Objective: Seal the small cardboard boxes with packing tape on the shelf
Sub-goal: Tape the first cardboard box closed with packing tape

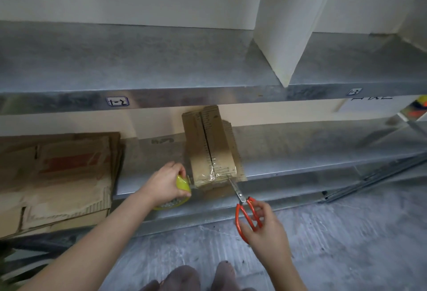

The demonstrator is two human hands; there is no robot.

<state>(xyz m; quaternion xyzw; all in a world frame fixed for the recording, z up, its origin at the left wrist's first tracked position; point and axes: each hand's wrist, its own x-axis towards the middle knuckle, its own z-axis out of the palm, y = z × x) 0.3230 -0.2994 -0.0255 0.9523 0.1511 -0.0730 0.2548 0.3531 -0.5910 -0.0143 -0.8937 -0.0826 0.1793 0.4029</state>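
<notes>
L hand (167, 182) reaches in from lower left, forearm stretched up toward the shelf (300, 152), wrist about level w/ its front lip. Fingers and thumb are curled round a yellow tape roll (183, 184), gripping it from above; the roll sits just left of the box's near end, close to touching. A short clear strip seems to run from roll to box, but it's too faint to be sure.

Small cardboard box (211, 147) lies on the lower shelf, long axis running front to back, top seam facing up, near end at the shelf's front edge. Clear tape (215, 174) is wrapped over that near end, shiny and wrinkled; the rest of the seam is bare.

R hand (265, 228) comes in from lower right, forearm angled up-left, hand below the shelf front. Fingers are hooked through the red loops of the scissors (242, 200), holding them. Blades point up-left, nearly together, tip at the box's near right corner on the taped part.

Left on the same shelf: stack of flattened cartons (57, 175), apart from the box. Upper shelf (138, 64) carries a label (117, 101) reading "1-2" on its front lip and a white panel (288, 24). Two feet (184, 277) show at bottom on grey floor (346, 244).
</notes>
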